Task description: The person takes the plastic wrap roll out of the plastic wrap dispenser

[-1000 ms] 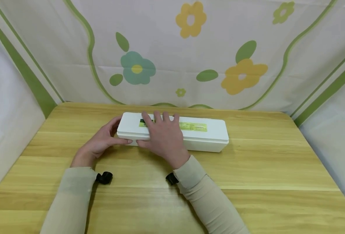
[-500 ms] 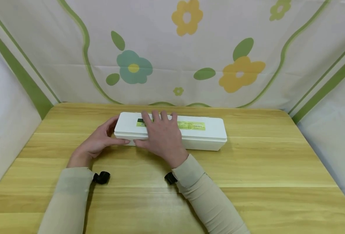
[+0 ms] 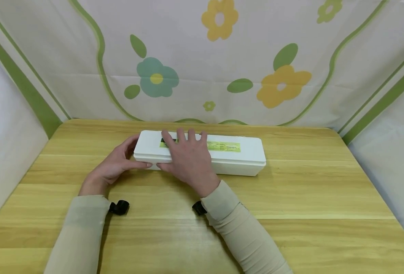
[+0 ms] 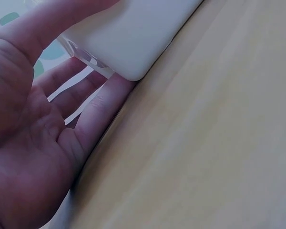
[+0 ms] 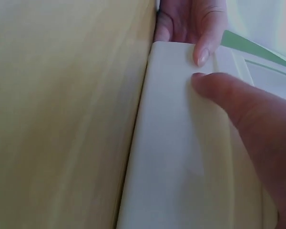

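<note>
My right hand (image 3: 191, 160) spans white box (image 3: 236, 169), fingers spread over lid (image 3: 251, 147), thumb on front; left hand (image 3: 114, 161) grips end. Uneven pull might jam lid.

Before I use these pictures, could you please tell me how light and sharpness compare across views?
Head view: faint sheen on the table; left wrist view: dimmer, table smeared; right wrist view: table blurred, soft shadow on the white box.

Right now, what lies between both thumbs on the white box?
Only a bare stretch of the white box lies between the left thumb and the right thumb, as the right wrist view shows.
</note>
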### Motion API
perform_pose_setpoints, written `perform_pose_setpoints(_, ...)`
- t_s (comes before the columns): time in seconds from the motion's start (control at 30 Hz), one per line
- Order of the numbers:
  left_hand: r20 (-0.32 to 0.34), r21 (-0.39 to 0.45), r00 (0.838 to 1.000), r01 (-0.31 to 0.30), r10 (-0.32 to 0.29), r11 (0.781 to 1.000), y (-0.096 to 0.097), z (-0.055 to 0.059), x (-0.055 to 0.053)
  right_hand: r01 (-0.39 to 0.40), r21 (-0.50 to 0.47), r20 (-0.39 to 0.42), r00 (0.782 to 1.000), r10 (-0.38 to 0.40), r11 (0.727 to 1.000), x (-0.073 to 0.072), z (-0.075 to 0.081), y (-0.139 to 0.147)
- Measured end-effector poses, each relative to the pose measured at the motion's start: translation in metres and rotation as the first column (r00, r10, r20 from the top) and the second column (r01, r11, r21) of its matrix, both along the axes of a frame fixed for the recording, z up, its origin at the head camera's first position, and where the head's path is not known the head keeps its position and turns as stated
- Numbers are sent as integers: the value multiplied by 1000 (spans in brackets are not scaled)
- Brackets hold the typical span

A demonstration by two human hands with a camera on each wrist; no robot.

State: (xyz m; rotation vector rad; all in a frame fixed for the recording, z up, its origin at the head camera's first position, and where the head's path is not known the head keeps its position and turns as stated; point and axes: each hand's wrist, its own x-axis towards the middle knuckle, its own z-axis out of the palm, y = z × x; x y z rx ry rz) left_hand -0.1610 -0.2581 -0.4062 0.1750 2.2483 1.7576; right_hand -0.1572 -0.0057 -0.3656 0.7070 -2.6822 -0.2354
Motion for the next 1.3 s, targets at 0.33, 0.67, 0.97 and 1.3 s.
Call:
perform_pose_setpoints(0.33, -26, -1, 1000, -16, 16, 1000, 1, -3, -1, 10, -1, -19, 1000, -10, 1000, 2, 0, -2)
perform_pose_setpoints(0.67, -40, -8, 999, -24, 24, 1000, 3, -2, -1, 22, -16, -42, 999, -22, 1000, 6, 1, -7)
perform_pose_setpoints(0.97, -45, -27, 999, 2, -3, 1000, 3, 0, -2, 37, -12, -56, 998, -38, 999, 6, -1, -10)
perform_pose_setpoints(1.3, -63, -5, 997, 35, -36, 999, 4, -2, -2, -16, -33, -97, 995, 13, 999, 3, -5, -5)
